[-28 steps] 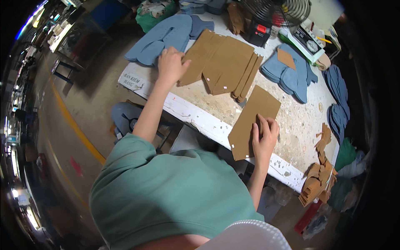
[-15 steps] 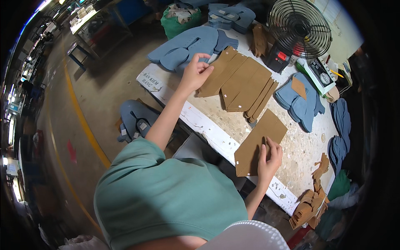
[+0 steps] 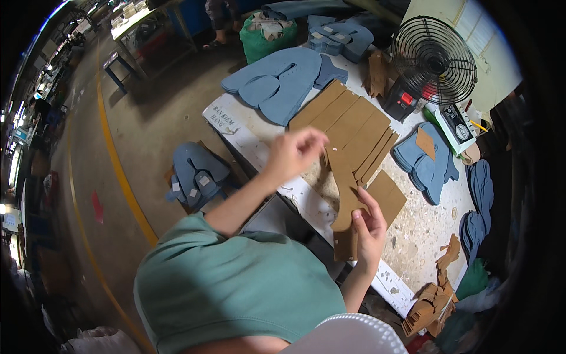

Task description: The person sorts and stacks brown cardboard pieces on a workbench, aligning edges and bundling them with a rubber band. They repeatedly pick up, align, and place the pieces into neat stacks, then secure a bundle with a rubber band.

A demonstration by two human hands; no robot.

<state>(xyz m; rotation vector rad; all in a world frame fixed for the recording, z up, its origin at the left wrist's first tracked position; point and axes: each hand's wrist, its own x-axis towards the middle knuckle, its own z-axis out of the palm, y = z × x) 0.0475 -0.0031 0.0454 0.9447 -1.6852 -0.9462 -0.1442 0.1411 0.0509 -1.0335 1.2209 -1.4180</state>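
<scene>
My right hand (image 3: pixel 370 230) has its thumb and fingers at the edge of a flat brown cut piece (image 3: pixel 345 177), which stands raised and bent over the near table edge. Under it lies another brown piece (image 3: pixel 386 194), partly covered. My left hand (image 3: pixel 295 154) hovers at the upper left end of the raised piece, smeared by motion with its fingers curled; whether it touches anything cannot be made out. Just beyond it, overlapping stacks of brown pieces (image 3: pixel 348 121) are fanned across the table, with small white tags on some.
The worn white table (image 3: pixel 424 236) carries blue cut-piece stacks (image 3: pixel 277 82) at the far left and more blue stacks (image 3: pixel 421 156) at right. A black fan (image 3: pixel 434 62) stands at the back. Brown scraps (image 3: pixel 433 307) sit at the near right corner. A stool (image 3: pixel 115 71) is on the floor.
My left hand has come nearer and right, from the far stacks. A brown piece now rises between both hands. My right hand has moved from lying on the lower piece to the raised one's edge.
</scene>
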